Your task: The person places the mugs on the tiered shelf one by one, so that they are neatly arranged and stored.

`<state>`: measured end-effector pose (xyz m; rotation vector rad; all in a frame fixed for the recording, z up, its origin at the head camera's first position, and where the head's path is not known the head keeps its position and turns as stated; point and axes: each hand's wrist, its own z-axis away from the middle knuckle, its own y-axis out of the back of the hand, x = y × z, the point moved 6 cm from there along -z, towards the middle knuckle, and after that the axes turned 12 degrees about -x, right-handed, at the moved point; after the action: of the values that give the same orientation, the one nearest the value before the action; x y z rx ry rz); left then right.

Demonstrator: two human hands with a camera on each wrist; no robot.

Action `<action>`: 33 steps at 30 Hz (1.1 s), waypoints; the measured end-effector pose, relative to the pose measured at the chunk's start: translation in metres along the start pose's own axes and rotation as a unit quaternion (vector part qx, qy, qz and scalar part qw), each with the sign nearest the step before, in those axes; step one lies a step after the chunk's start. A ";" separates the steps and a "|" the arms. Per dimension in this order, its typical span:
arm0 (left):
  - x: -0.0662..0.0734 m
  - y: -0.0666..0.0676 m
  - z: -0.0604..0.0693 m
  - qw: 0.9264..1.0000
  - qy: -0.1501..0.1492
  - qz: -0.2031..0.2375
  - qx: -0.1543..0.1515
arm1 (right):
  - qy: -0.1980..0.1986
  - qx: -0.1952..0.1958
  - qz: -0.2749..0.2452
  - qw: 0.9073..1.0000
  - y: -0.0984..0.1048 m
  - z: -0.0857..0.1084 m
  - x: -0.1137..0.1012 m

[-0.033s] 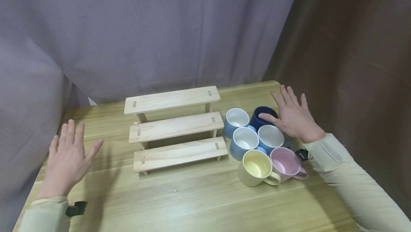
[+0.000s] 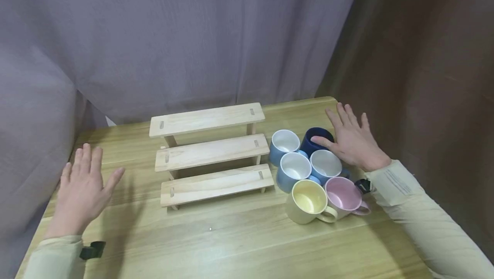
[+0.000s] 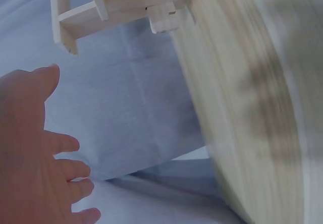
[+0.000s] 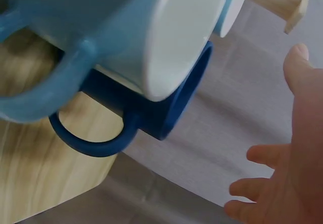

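A three-tier wooden rack [image 2: 212, 148] stands mid-table, its end also visible in the left wrist view [image 3: 136, 2]. Right of it cluster several mugs: light blue ones [image 2: 287, 178], a navy one [image 2: 306, 145], a yellow one [image 2: 299, 212] and a pink one [image 2: 337, 208]. My left hand [image 2: 82, 191], fingers spread, is held left of the rack and touches nothing. My right hand [image 2: 356, 144] has spread fingers too, its thumb over the navy mug in the head view; the right wrist view shows that hand [image 4: 287, 178] apart from the navy mug [image 4: 151, 110].
The wooden table [image 2: 193, 244] has a rounded far right corner. Grey curtains [image 2: 185, 39] hang behind and at the left, with a darker brownish curtain [image 2: 432, 64] at the right. Dark straps [image 2: 91, 250] circle both wrists.
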<state>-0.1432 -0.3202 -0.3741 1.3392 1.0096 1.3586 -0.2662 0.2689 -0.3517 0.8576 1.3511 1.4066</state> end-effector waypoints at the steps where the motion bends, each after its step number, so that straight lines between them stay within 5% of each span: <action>1: 0.001 -0.001 -0.001 1.000 -0.001 0.000 0.000 | 0.000 -0.004 -0.002 1.000 0.000 0.001 0.000; 4: 0.007 -0.007 -0.002 1.000 -0.006 0.025 -0.002 | -0.001 -0.013 -0.011 1.000 0.001 0.006 -0.001; 8: 0.023 -0.017 -0.008 0.994 -0.017 0.111 0.007 | 0.002 -0.006 -0.039 0.999 0.009 0.025 -0.009; 17: 0.053 -0.046 -0.033 0.951 0.007 0.309 -0.020 | 0.007 0.105 -0.114 0.988 0.019 0.093 -0.034; 23: 0.057 -0.055 -0.047 0.932 0.042 0.360 -0.005 | 0.001 0.200 -0.157 0.967 -0.005 0.136 -0.043; 33: 0.054 -0.063 -0.059 0.893 0.092 0.440 -0.019 | -0.034 0.281 -0.194 0.939 -0.057 0.182 -0.059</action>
<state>-0.1945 -0.2502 -0.4272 1.7535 0.4619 2.1867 -0.0682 0.2628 -0.3756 0.9220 1.7884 0.6839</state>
